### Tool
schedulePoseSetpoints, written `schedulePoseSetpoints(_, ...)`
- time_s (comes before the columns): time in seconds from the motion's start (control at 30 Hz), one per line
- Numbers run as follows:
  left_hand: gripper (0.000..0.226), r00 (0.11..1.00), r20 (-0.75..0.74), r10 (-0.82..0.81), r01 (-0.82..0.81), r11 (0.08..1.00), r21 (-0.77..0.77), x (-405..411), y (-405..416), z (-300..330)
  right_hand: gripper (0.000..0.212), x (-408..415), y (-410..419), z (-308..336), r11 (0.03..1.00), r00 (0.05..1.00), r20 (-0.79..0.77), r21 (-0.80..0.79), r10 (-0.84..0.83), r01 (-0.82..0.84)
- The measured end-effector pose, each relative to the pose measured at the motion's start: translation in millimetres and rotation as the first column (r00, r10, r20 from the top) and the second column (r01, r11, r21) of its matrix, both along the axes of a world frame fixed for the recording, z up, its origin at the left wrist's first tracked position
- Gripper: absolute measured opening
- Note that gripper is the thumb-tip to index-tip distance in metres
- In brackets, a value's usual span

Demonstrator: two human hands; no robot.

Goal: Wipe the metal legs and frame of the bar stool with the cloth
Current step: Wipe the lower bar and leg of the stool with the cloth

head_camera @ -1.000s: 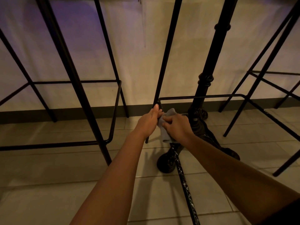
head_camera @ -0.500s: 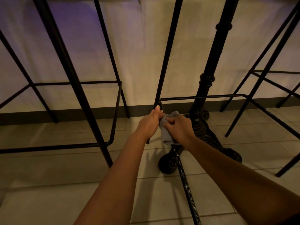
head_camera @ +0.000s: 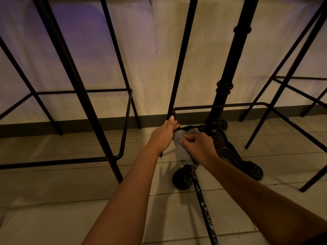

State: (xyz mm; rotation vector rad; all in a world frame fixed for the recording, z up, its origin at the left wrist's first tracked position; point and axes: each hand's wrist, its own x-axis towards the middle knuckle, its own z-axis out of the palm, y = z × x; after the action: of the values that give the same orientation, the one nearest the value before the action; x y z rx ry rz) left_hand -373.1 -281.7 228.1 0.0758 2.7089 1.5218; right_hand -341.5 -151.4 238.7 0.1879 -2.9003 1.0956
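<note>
The bar stool's black metal frame rises in front of me; its thin leg (head_camera: 182, 55) slants down to a footrest rail (head_camera: 217, 106) and a lower rail (head_camera: 203, 206) that runs toward me, speckled with light marks. My left hand (head_camera: 163, 136) grips the leg at the corner where the footrest meets it. A grey cloth (head_camera: 182, 152) is wrapped around the rail just right of that corner, and my right hand (head_camera: 198, 147) grips it with curled fingers. The rail under the cloth is hidden.
An ornate black cast table pedestal (head_camera: 230, 68) with spreading feet (head_camera: 247, 167) stands right behind my hands. Another stool's frame (head_camera: 70, 71) stands to the left, a third (head_camera: 283, 82) to the right. Tiled floor (head_camera: 53, 200) lies below, a pale wall behind.
My right hand with the cloth has slid slightly down along the rail toward me. The left hand keeps its grip on the leg.
</note>
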Motion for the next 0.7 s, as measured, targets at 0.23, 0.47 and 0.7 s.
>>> schedulePoseSetpoints(0.23, 0.062, 1.0, -0.013, 0.009, -0.008, 0.999, 0.041, -1, -2, -3, 0.026, -22, -9, -2, 0.997, 0.998, -0.045, 0.067, 0.042, -0.039)
schedulePoseSetpoints(0.47, 0.061, 1.0, 0.011, 0.014, -0.014, 0.999, 0.045, 1, 0, 1, 0.025, 8, 4, -11, 0.998, 0.997, -0.043, -0.007, 0.065, -0.065)
schedulePoseSetpoints(0.7, 0.06, 1.0, 0.009, 0.013, -0.013, 0.998, 0.055, 1, -2, -2, 0.031, -19, -8, -1, 0.999, 1.0, -0.024, -0.047, -0.017, 0.016)
